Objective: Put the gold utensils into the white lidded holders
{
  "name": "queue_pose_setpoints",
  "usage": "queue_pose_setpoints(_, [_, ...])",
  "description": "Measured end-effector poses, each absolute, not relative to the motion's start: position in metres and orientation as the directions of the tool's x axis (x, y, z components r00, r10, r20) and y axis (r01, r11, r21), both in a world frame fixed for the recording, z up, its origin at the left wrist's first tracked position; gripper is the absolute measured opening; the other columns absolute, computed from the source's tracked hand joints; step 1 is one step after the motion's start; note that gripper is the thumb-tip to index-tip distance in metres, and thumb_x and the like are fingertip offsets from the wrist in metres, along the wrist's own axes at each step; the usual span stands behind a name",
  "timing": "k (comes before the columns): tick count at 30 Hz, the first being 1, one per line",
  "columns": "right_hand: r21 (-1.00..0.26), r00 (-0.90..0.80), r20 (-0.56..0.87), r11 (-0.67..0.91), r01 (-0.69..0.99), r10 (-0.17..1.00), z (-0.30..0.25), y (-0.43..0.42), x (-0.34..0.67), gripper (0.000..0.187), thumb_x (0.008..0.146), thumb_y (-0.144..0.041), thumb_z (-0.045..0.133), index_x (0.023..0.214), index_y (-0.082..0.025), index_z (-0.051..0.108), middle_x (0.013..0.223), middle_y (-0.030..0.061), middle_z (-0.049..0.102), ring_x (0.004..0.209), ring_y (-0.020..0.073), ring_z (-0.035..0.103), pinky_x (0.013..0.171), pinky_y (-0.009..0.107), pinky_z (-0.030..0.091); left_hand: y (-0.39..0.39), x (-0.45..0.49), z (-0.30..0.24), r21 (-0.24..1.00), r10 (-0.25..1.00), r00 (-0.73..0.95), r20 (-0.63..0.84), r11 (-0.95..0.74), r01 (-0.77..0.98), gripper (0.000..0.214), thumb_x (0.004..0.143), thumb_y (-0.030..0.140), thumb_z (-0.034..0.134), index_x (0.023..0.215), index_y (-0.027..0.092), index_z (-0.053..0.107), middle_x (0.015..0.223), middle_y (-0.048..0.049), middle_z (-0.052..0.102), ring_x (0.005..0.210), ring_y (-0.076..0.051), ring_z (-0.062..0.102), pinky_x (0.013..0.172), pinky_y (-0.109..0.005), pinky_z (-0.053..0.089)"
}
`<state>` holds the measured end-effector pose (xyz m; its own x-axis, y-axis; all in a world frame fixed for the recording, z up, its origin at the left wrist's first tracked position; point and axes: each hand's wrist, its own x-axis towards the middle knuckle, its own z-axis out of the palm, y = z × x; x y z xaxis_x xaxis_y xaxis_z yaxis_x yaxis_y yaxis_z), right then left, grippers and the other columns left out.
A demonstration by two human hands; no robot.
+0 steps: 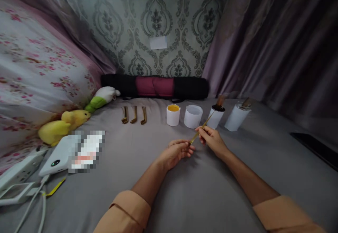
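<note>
Between my hands runs a slim golden-brown strip [207, 119], slanting up to the right with a narrow pointed tip. My left hand [177, 152] pinches its lower end between thumb and fingers. Higher up, my right hand [211, 139] grips the strip with closed fingertips. What the strip is made of is too small to tell. Just behind my right hand stands a white dark-rimmed container [216, 117] with something brown sticking out. Farther left lie several similar golden-brown bent bundles, among them a left one [125, 115], a middle one [134, 115] and a right one [143, 115].
A white cup with orange-yellow contents [173, 117], a whitish cup [193, 117] and a tilted white container [236, 118] share the row. Leftward are plush toys [55, 131], a white power bank [56, 159] and a power strip [23, 166]. A dark flat object [315, 148] lies right.
</note>
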<state>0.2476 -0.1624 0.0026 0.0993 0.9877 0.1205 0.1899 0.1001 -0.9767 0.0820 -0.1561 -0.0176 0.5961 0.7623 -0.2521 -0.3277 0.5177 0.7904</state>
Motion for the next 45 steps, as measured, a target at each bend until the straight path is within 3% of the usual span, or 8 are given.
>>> queue_pose_setpoints(15, [-0.976, 0.088, 0.123, 0.105, 0.192, 0.988, 0.002, -0.164, 0.251, 0.028, 0.073, -0.041, 0.051, 0.086, -0.017, 0.056, 0.054, -0.0050, 0.045, 0.042, 0.0062, 0.041, 0.039, 0.019, 0.033, -0.154, 0.075, -0.017, 0.684, 0.662, 0.665, -0.345, 0.662, -0.305, 0.017, 0.076, 0.002, 0.051, 0.093, 0.003, 0.056, 0.086, -0.0151, 0.063, 0.068, -0.011, 0.062, 0.070, -0.020, 0.049])
queue_pose_setpoints(45, [-0.955, 0.374, 0.276, 0.207, 0.213, 0.885, 0.037, -0.151, 0.280, 0.032, 0.074, -0.046, 0.051, 0.081, -0.015, 0.058, 0.062, -0.0003, 0.053, 0.044, 0.0063, 0.045, 0.038, 0.019, 0.035, -0.148, 0.072, -0.025, 0.674, 0.632, 0.703, -0.328, 0.678, -0.295, 0.016, 0.075, 0.004, 0.052, 0.091, 0.005, 0.053, 0.087, -0.0152, 0.063, 0.070, -0.012, 0.062, 0.068, -0.020, 0.051])
